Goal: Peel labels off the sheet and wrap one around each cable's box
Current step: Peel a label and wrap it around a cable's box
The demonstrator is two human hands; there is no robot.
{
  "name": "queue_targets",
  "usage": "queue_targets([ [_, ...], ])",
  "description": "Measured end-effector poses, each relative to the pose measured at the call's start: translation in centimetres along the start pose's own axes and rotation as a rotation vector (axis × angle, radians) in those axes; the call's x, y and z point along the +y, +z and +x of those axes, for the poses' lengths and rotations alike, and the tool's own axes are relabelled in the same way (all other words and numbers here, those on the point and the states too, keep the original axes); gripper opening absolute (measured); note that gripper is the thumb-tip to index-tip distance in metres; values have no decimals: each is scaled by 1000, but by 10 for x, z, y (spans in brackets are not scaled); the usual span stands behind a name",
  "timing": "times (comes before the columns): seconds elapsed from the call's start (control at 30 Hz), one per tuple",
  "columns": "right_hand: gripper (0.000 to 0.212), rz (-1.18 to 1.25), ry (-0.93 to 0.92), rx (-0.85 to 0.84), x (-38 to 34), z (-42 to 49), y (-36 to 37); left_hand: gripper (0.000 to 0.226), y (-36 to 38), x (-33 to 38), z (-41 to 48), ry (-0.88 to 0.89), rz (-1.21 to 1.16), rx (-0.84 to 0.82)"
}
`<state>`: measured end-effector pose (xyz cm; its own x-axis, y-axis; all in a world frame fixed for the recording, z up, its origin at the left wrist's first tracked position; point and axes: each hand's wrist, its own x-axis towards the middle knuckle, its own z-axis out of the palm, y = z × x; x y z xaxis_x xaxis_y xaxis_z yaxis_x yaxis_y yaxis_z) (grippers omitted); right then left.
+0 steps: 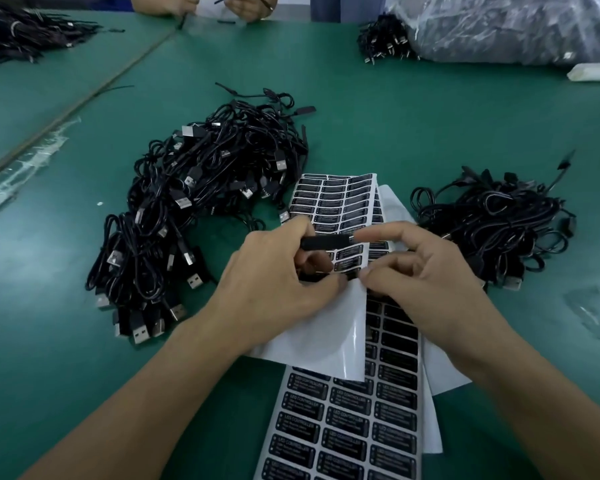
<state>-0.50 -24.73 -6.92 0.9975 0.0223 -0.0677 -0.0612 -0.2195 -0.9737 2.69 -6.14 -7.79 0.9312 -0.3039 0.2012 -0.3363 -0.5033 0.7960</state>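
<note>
My left hand (278, 271) grips a slim black cable box (326, 243) held level above the label sheets. My right hand (420, 268) touches the box's right end with its forefinger, while its thumb and fingers pinch at the edge of the partly peeled label sheet (336, 202). That sheet holds rows of black labels at its top; its lower half is bare white backing (326, 341). A full sheet of black labels (347, 431) lies under it, near me. A large pile of black USB cables (194, 209) lies to the left, a smaller pile (496, 220) to the right.
The green table (395, 126) carries another cable heap (18, 32) at far left and a plastic bag of cables (499, 26) at far right. Another person's hands (201, 5) work at the far edge. Clear plastic scraps (21, 168) lie left.
</note>
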Motion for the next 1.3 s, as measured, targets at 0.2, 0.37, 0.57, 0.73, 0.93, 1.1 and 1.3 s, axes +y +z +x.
queue_targets([
  [0.2,37,77,31,5,1,2,-5,24,1,7,-2,31,-36,42],
  [0.37,35,82,29,-4,2,3,-4,24,7,8,-5,62,-37,66],
  [0.57,34,18,9,-2,0,3,1,31,8,8,-4,37,-117,68],
  [0.73,30,9,11,18,0,3,2,32,9,5,-2,26,-119,27],
  [0.93,28,25,3,28,2,4,2,33,11,4,1,3,-173,42],
  [1.1,27,-6,-6,46,2,4,4,43,11,4,3,-13,-164,59],
  [1.3,24,-141,-60,135,5,2,4,36,9,5,3,-35,-185,157],
])
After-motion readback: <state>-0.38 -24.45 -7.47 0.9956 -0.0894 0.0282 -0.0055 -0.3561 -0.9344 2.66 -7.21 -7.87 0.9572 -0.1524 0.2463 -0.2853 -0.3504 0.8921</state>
